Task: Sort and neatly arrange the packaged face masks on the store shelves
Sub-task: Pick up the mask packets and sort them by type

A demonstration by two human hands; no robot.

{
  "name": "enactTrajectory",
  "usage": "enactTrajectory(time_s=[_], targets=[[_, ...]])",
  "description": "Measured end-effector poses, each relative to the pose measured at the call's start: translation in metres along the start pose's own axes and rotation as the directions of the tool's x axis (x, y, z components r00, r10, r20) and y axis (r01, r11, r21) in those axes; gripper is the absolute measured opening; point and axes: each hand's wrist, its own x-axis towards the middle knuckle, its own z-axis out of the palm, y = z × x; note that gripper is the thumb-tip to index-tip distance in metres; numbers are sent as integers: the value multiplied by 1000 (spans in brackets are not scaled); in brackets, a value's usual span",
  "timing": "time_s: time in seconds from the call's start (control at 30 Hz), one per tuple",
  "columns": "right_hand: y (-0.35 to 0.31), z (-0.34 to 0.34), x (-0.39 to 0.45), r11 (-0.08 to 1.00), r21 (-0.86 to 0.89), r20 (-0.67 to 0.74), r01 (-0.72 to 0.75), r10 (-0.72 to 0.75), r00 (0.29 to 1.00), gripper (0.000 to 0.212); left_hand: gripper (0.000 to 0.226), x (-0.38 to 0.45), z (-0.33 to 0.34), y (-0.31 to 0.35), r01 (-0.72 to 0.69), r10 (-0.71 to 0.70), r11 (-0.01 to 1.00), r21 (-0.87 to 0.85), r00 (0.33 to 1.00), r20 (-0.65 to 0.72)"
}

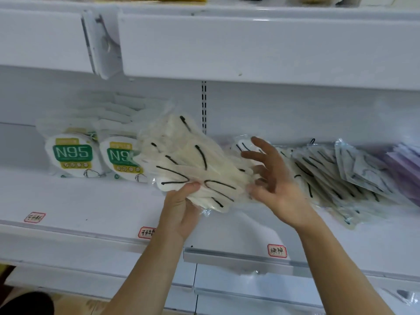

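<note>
We face a white metal store shelf point(79, 201) whose deck runs under both our hands, with another white shelf board point(261, 46) overhead. To the right of our right hand, a long slanting row of clear-wrapped cream face masks with black ear loops point(318, 178) lies on the deck, ending in grey-blue packs point(361, 169) and lilac packs point(400, 164) farther right. Left of our left hand stand two white N95 mask packs with green labels point(72, 155), more white packs piled behind them. Between them, held above the deck, is a fanned bundle of clear-wrapped cream masks with black loops point(188, 160). Our left hand point(181, 208) grips the bundle's lower edge, thumb on top. Our right hand point(272, 178) is spread, fingers straight, touching the bundle's right side. Three red-bordered handwritten price labels point(277, 250) sit on the shelf's front edge below our hands.
</note>
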Motion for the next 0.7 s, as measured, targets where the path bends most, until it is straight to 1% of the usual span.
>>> enactTrajectory(time_s=[0.03, 0.07, 0.1, 0.13, 0.2, 0.23, 0.3, 0.37, 0.4, 0.43, 0.5, 0.53, 0.57, 0.6, 0.63, 0.7], targets=[[2, 7, -6, 981, 196, -107, -4, 26, 994, 76, 36, 1, 1, 0, -5, 5, 1000, -30, 1000, 6], [7, 14, -12, 949, 315, -174, -24, 83, 981, 73, 38, 1, 3, 0, -13, 13, 998, -59, 1000, 2], [12, 23, -19, 924, 373, -193, -78, 160, 968, 75, 40, 2, 4, -1, -22, 21, 996, -89, 1000, -7], [14, 33, -24, 912, 386, -190, -140, 227, 955, 74, 44, 2, 6, -2, -23, 21, 994, -107, 1000, -19], [15, 53, -28, 917, 312, -208, -250, 322, 924, 52, 52, 0, 10, -5, -6, 3, 996, -84, 999, -34], [15, 63, -26, 915, 302, -211, -267, 337, 917, 45, 54, -1, 11, -7, -2, 0, 999, -44, 999, -39], [15, 75, -19, 886, 377, -241, -270, 376, 895, 25, 52, -4, 11, -10, -1, 2, 999, 32, 1000, -31], [11, 74, -10, 858, 442, -289, -262, 413, 864, 31, 55, -9, 6, -8, -17, 16, 997, 72, 1000, 15], [9, 69, -7, 864, 438, -299, -249, 401, 866, 33, 57, -10, 1, -3, -32, 28, 996, 84, 998, 50], [6, 65, -5, 874, 423, -320, -240, 392, 863, 34, 55, -12, -4, 3, -48, 41, 994, 102, 997, 73], [2, 55, -8, 908, 345, -342, -236, 356, 870, 40, 44, -11, -20, 24, -63, 54, 988, 143, 996, 68], [-1, 50, -9, 915, 322, -340, -245, 353, 871, 32, 44, -10, -27, 36, -84, 70, 982, 170, 994, 87], [-7, 46, -10, 925, 286, -346, -249, 342, 873, 20, 50, -9, -35, 49, -119, 94, 969, 216, 988, 123], [-9, 42, -11, 932, 270, -340, -242, 328, 882, 22, 57, -8, -42, 63, -163, 119, 943, 291, 980, 161], [-13, 40, -11, 939, 244, -349, -243, 318, 881, 32, 62, -7, -46, 76, -216, 149, 889, 405, 970, 190], [-16, 37, -12, 941, 207, -328, -266, 323, 888, 39, 75, -7, -48, 96, -301, 170, 733, 610, 949, 263]])
